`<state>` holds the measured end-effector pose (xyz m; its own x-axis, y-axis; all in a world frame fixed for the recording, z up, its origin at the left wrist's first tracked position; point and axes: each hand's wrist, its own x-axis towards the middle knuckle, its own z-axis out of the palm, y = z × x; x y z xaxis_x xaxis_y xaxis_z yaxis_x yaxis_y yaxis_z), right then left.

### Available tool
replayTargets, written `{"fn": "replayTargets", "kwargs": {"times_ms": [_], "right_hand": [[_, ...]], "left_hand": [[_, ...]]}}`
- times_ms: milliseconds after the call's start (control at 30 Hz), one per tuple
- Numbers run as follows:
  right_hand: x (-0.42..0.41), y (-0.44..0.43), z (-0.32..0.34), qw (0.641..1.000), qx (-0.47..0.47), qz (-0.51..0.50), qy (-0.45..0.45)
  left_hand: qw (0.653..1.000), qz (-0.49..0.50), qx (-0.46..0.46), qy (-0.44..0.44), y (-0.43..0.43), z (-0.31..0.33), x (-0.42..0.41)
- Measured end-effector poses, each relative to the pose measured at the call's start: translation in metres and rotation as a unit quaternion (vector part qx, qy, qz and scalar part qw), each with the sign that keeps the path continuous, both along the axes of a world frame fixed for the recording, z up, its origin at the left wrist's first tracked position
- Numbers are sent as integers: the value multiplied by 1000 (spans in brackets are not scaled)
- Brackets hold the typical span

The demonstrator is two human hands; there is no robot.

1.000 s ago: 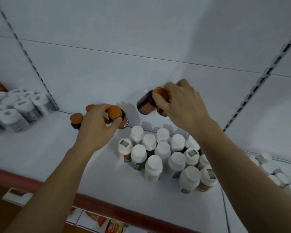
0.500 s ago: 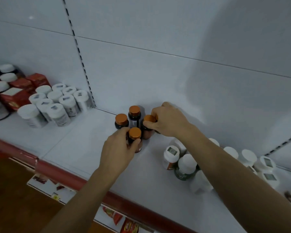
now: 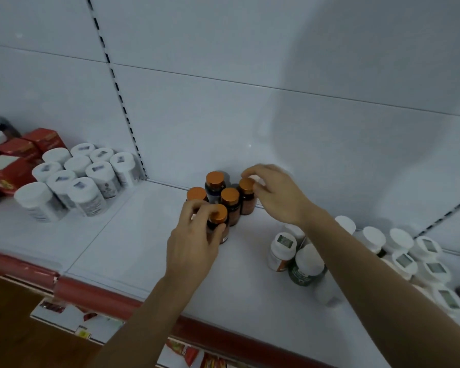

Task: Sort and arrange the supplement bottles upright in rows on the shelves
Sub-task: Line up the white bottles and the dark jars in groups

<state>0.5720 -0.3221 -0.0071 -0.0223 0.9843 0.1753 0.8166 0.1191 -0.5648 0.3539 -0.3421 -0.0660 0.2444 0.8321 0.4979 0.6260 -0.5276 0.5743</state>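
Five orange-capped dark bottles upright, clustered at rear of white metal shelf. Left hand pinches the frontmost bottle, thumb against fingers. Right hand arched over the rear-right bottle, blurred; can't tell if gripping.

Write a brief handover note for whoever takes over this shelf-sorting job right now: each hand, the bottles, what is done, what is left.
Left hand: grips the front orange-capped bottle, upright on the shelf.
Right hand: at the cap of the rightmost orange-capped bottle; grip unclear.
Done: five orange-capped bottles stand clustered near the back wall.
Left: square them into rows, then sort the white-capped bottles on the right.
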Motion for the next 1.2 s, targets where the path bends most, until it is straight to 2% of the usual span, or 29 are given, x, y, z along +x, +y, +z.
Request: {"fn": "replayTargets", "kwargs": {"times_ms": [133,267,367,433,500,567,700,967,1100,1200], "right_hand": [[24,-29,13,997,-37,-29,-58],[65,-74,29,985,-55,-109,-125],[100,-120,25,973,-66,-186,-119],[115,-156,16,965,-30,-241,-103],[119,-188,8,955,17,-286,-77],[117,-214,-4,945,24,-320,-60],[109,-237,-21,941,-52,-333,-29],[113,-225,-32,925,13,-368,-94],[123,-223,-30,930,22,-361,-62],[134,-232,-20,938,59,-342,22]], "left_hand": [[997,-59,32,23,2,22,1],[977,-190,57,74,0,44,21],[951,-300,-7,73,-10,40,48],[938,-328,-74,79,-18,26,64],[927,-342,-139,58,-27,10,76],[925,-341,-168,16,-35,-5,89],[934,-316,-168,-6,-40,-14,113],[937,-319,-139,-22,-44,-11,140],[939,-304,-158,14,-39,-7,145],[937,-302,-124,126,-33,7,140]]}}
